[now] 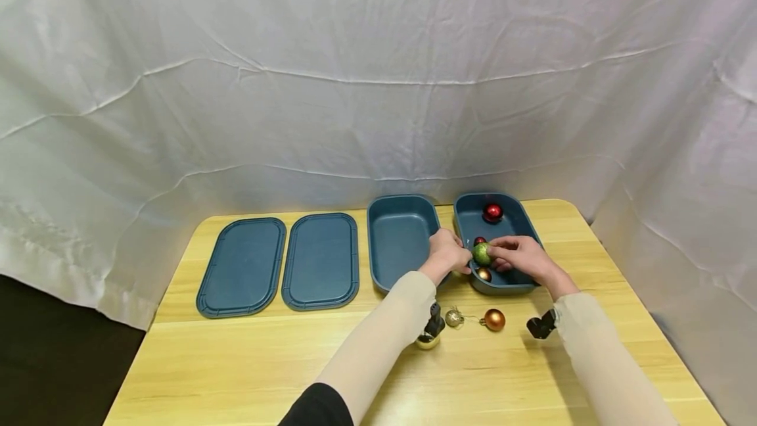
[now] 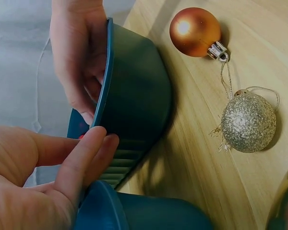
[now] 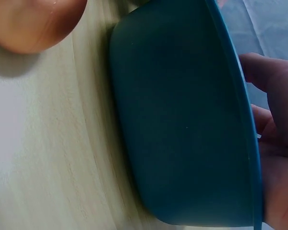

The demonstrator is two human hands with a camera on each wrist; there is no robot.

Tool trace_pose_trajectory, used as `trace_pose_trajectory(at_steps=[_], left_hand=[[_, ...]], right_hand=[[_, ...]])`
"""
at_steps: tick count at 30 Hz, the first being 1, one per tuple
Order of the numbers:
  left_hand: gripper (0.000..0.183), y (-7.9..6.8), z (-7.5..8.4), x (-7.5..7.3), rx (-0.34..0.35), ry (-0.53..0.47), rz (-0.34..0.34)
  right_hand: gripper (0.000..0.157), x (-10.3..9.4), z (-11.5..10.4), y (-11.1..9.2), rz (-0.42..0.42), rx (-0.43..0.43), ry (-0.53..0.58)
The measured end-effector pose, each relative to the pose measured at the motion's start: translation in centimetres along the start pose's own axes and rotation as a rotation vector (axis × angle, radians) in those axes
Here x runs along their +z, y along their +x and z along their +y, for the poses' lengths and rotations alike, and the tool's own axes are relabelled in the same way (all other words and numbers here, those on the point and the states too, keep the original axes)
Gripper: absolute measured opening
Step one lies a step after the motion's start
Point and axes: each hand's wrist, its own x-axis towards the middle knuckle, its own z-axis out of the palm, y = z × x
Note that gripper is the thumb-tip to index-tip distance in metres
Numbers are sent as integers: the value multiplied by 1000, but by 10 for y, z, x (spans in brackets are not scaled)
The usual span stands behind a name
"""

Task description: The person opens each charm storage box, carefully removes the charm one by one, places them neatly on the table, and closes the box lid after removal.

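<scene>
In the head view, my right hand [image 1: 520,256] pinches a green glittery Christmas bauble [image 1: 481,254] inside the right blue container [image 1: 507,288]. A red bauble [image 1: 493,213] lies at that container's far end; a smaller red one [image 1: 480,240] and a gold one [image 1: 483,274] lie near the green one. My left hand [image 1: 448,254] grips the container's left rim, its fingers [image 2: 89,153] against the outer wall in the left wrist view. What its thumb tip touches is hidden. The right wrist view shows my right hand [image 3: 278,139] partly behind the container's wall [image 3: 187,124].
Left of my left hand stands another blue container [image 1: 402,235]. Two flat blue lids [image 1: 242,267] lie farther left. On the wooden table in front are a silver glitter bauble [image 1: 454,317], a copper bauble [image 1: 494,319] and a gold bauble [image 1: 428,342] partly under my left wrist.
</scene>
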Motion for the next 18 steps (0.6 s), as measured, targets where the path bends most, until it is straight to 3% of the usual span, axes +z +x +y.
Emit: trace_pose_trajectory(at_steps=[11,18], left_hand=[[11,0,0,-2,23,39,3],[10,-6,-1,-18,166,101,-34]], right_hand=[[53,-4,-8,-12,58,-53,-17],[53,-5,-14,-23,72,-82,-50]])
